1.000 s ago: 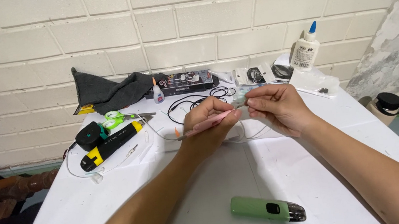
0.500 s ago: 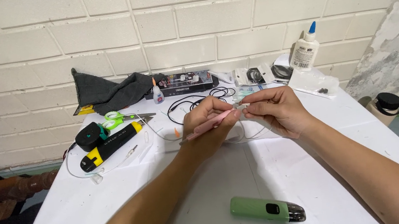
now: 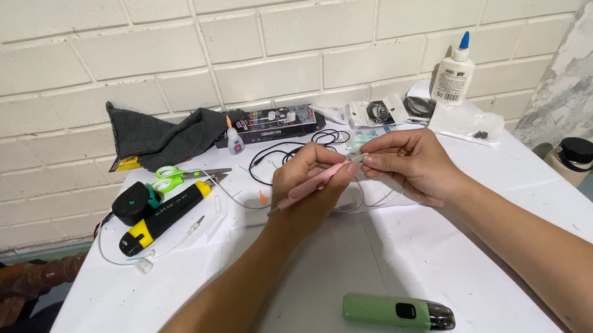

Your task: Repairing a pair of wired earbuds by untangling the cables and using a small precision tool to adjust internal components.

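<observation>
Green device (image 3: 398, 312): nearest you on the white table (image 3: 142, 310), lying flat, well in front of your hands.
Left hand (image 3: 311, 182): your grip is closed on a pink tool (image 3: 311, 185), a slim pair of tweezers by the look of it, its tip pointing right toward the other hand.
Right hand (image 3: 409, 162): fingertips pinched on a small pale piece; thin white wire (image 3: 368, 203) hangs below the hands. What the piece is, you cannot tell.
Change: over the last second your hands have hardly shifted; the tweezer tip stays at the pinched piece, so the fine work there looks ongoing.
Left of the hands: yellow-and-black tool (image 3: 163, 217), black round case (image 3: 132, 201), green scissors (image 3: 177, 178).
Beyond the hands: black cables (image 3: 295, 150), dark box (image 3: 278, 123), grey cloth (image 3: 159, 139).
Containers: white glue bottle (image 3: 453, 76) upright at the wall, capped; small dropper bottle (image 3: 234, 139); contents unseen.
</observation>
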